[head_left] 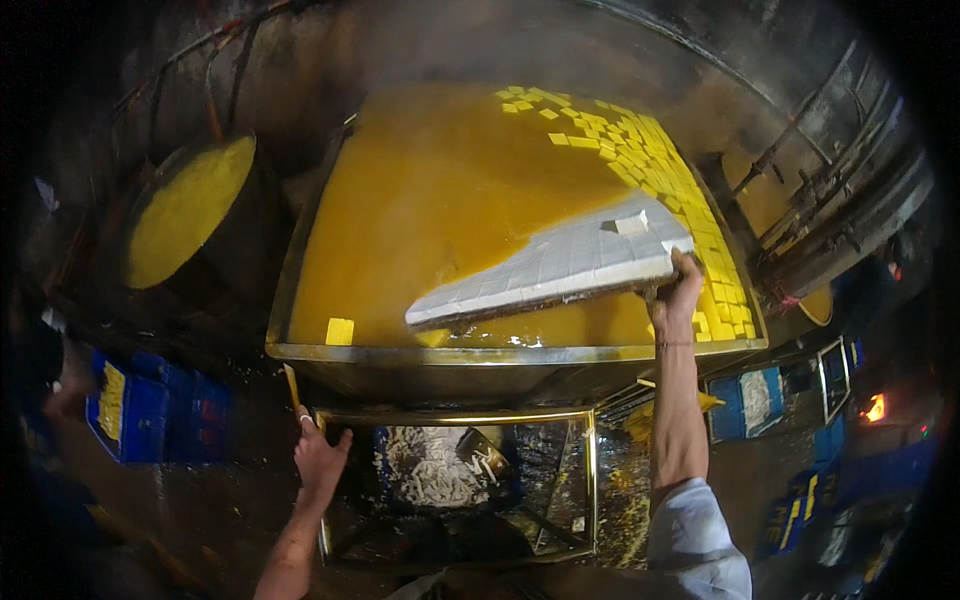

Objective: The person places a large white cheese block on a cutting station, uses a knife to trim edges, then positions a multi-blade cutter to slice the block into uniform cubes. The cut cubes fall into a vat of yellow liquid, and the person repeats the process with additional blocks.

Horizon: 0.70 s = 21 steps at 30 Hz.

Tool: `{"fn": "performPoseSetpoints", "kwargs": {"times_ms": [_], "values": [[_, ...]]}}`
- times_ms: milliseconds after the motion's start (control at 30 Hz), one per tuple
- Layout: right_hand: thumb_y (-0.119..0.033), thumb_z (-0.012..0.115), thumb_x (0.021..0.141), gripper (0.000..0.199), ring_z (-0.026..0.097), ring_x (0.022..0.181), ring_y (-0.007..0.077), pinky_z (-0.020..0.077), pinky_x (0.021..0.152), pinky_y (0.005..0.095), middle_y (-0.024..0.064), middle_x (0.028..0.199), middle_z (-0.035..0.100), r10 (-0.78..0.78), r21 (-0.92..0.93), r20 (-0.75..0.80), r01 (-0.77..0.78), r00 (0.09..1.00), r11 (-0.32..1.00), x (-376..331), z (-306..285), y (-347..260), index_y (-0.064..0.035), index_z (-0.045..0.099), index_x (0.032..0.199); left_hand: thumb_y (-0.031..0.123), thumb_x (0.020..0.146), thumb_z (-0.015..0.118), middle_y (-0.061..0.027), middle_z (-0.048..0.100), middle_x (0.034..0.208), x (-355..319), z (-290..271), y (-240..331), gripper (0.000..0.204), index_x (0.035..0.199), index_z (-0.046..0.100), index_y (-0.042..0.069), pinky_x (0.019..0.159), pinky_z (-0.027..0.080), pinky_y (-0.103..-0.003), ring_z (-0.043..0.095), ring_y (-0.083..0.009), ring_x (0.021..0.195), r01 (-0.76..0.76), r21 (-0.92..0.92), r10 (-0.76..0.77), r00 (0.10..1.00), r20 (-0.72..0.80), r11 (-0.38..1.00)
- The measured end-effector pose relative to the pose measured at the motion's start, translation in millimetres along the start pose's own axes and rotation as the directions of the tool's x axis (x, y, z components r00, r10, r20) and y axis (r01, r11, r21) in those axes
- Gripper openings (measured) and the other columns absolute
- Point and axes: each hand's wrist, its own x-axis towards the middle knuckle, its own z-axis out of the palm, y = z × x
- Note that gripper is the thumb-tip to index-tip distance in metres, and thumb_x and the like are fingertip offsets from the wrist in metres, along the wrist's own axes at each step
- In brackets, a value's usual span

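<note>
free: open yellow liquid, vat's left | blocked: white slab, floating cubes right

Right hand: fingers hidden under the edge of the white cut slab; grip itself not visible. Slab's underside unseen. Yellow liquid in the big tray is opaque, depth and contents below hidden. At 9 o'clock, another person's hand blurred. Blue crates dim. Person's right sleeve cut off at 6 o'clock.
</note>
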Motion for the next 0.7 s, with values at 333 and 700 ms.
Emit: {"fn": "performPoseSetpoints", "kwargs": {"times_ms": [333, 700], "values": [[-0.018, 0.068, 0.076, 0.026, 0.058, 0.070, 0.0215, 0.0483, 0.061, 0.0364, 0.0079, 0.082, 0.060, -0.322, -0.490, -0.053, 0.256, 0.945, 0.833, 119, 151, 80, -0.0011, 0.065, 0.096, 0.027, 0.091, 0.063, -0.0282, 0.066, 0.086, 42, 76, -73, 0.054, 0.124, 0.049, -0.014, 0.074, 0.050, -0.053, 0.063, -0.0441, 0.088, 0.033, -0.330, -0.031, 0.999, 0.011, 0.943], [-0.032, 0.067, 0.074, 0.082, 0.055, 0.112, 0.0383, 0.0479, 0.096, 0.0497, 0.0155, 0.123, 0.065, -0.251, -0.883, 0.449, 0.469, 0.858, 0.024, 94, 227, 261, -0.0134, 0.039, 0.149, 0.023, 0.088, 0.064, -0.0256, 0.066, 0.077, 25, 39, -44, 0.046, 0.120, 0.055, -0.010, 0.068, 0.052, -0.052, 0.066, -0.0431, 0.076, 0.008, -0.175, -0.006, 1.000, 0.009, 0.984]]}}
